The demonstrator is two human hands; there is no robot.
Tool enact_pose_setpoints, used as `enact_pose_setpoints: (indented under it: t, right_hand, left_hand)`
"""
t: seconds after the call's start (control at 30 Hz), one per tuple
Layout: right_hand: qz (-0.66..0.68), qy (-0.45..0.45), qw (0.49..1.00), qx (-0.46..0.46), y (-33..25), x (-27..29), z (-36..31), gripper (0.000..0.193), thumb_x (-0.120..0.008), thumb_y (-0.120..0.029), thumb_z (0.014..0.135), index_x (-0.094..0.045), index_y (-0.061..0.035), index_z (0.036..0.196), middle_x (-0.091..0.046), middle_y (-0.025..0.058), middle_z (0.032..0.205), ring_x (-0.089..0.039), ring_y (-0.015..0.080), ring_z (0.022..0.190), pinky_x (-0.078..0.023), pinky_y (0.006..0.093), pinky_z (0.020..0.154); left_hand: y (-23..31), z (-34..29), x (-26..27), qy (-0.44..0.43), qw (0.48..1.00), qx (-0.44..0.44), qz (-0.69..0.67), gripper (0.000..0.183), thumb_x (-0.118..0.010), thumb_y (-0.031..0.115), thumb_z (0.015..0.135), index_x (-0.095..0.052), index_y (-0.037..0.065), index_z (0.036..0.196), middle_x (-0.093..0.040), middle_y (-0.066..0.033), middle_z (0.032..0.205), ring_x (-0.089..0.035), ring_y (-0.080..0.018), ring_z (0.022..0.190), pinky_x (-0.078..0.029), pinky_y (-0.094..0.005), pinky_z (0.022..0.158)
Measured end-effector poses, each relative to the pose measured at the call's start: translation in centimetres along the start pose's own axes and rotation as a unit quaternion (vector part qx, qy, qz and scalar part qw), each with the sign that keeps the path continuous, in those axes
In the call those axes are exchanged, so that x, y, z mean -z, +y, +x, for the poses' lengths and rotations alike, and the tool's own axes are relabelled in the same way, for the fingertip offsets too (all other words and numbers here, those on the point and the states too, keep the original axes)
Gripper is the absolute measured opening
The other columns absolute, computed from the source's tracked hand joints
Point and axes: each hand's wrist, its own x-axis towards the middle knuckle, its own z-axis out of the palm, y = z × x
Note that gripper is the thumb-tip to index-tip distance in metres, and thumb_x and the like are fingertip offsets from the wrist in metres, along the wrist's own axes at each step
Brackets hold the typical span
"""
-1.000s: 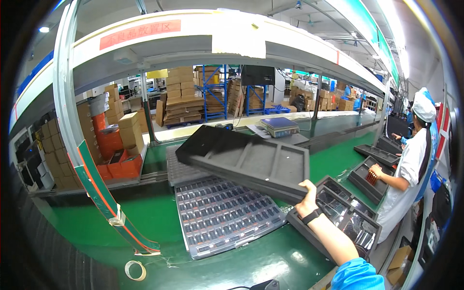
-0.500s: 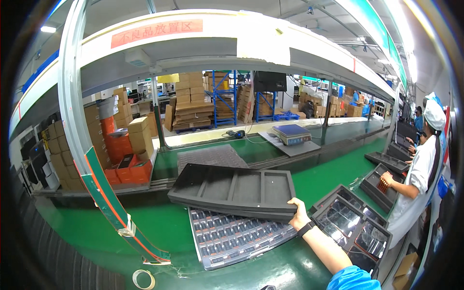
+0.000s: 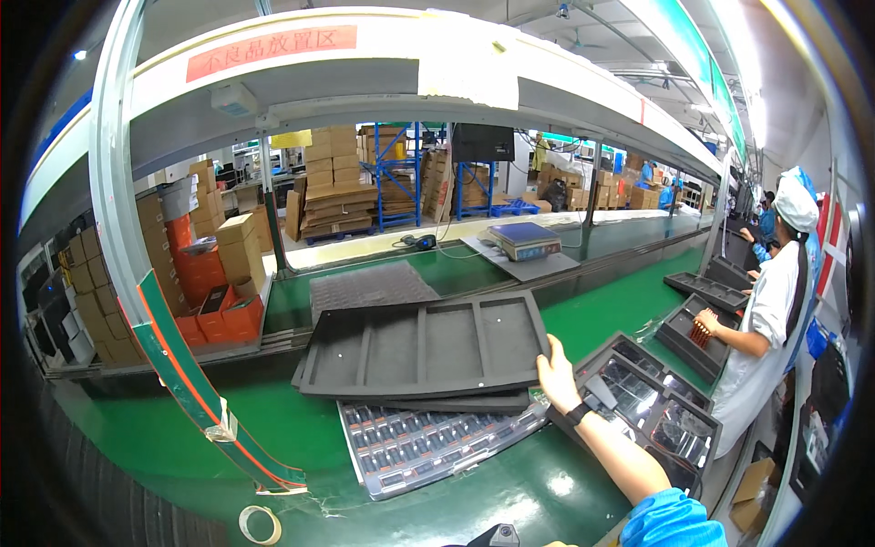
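Observation:
My right hand (image 3: 558,378), with a dark band on its wrist, grips the right end of a black compartmented tray (image 3: 392,351). This tray is tilted up, and its shallow compartments hold nothing. Beneath it shows the edge of a second black tray (image 3: 492,403), lying over a clear plastic blister tray (image 3: 428,456) filled with rows of small dark pieces with orange bits. My left hand cannot be seen. At the lower edge a dark object (image 3: 497,536) pokes in, too cut off to name.
A tape roll (image 3: 260,526) lies near the front on the green bench. Black trays with glossy dark panels (image 3: 638,392) stand at right. Behind are a clear tray (image 3: 369,284) and a scale (image 3: 524,239). A co-worker (image 3: 770,301) handles orange-brown pieces; a metal post (image 3: 114,182) rises at left.
The upper black tray has been raised and tipped by my right hand, parting from the tray beneath. The whole view has shifted slightly. The dark object has come further in at the bottom.

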Motion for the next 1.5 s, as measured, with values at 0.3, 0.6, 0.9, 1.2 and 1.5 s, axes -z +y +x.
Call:
enact_pose_setpoints:
  t: [0.3, 0.6, 0.9, 1.2, 1.5]
  right_hand:
    - [0.33, -0.137, 0.909, -0.216, -6.2, 15.4, -7.5, 0.058, -0.051, -0.01, 0.096, -0.034, -0.0053, 0.151, -0.051, 0.0142, 0.14, -0.058, 0.0243, 0.12, -0.057, 0.0371, 0.088]
    - [0.342, -0.141, 0.893, -0.257, -4.4, 20.3, -25.8, 0.057, -0.058, -0.006, 0.095, -0.041, -0.0003, 0.149, -0.047, 0.0103, 0.147, -0.043, 0.018, 0.134, -0.033, 0.0322, 0.113]
    - [0.216, -0.071, 0.949, -0.217, 2.2, 22.9, -33.4, 0.045, -0.063, -0.007, 0.094, -0.046, -0.0001, 0.136, -0.058, 0.0173, 0.13, -0.054, 0.0255, 0.125, -0.041, 0.038, 0.108]
    - [-0.036, -0.045, 0.992, -0.115, -3.5, 30.9, -28.0, 0.021, -0.061, -0.02, 0.094, -0.069, -0.0078, 0.109, -0.072, 0.01, 0.094, -0.068, 0.0299, 0.092, -0.055, 0.0404, 0.08]
    - [-0.34, -0.145, 0.929, 0.008, 13.5, 36.7, -20.4, 0.064, -0.07, -0.036, 0.085, -0.053, 0.0001, 0.135, -0.056, 0.0276, 0.129, -0.054, 0.0415, 0.121, -0.045, 0.0486, 0.102]
  left_hand:
    - [-2.4, 0.7, -3.6, -0.057, 0.975, 0.093, 0.193, 0.007, -0.069, 0.006, 0.087, -0.071, 0.0, 0.084, -0.069, -0.0126, 0.078, -0.064, -0.0288, 0.063, -0.049, -0.0365, 0.056]
    - [-13.2, -2.8, -9.0, -0.127, 0.913, 0.137, 0.363, 0.02, -0.069, 0.006, 0.087, -0.069, -0.001, 0.105, -0.068, -0.0131, 0.083, -0.067, -0.0302, 0.071, -0.053, -0.036, 0.061]
    - [-15.7, -10.7, -13.2, 0.162, 0.642, 0.271, 0.698, 0.019, -0.068, 0.007, 0.086, -0.069, 0.004, 0.104, -0.07, -0.0158, 0.099, -0.069, -0.0323, 0.085, -0.056, -0.0377, 0.074]
    - [-10.1, -16.9, -10.9, 0.059, 0.251, 0.467, 0.846, 0.067, -0.074, 0.03, 0.085, -0.05, 0.007, 0.142, -0.05, -0.014, 0.147, -0.043, -0.0326, 0.139, -0.035, -0.0488, 0.112]
    - [-11.4, -15.9, -3.8, 0.093, 0.166, 0.454, 0.87, 0.054, -0.07, 0.028, 0.089, -0.056, 0.011, 0.138, -0.053, -0.0075, 0.145, -0.041, -0.0308, 0.142, -0.037, -0.0469, 0.111]
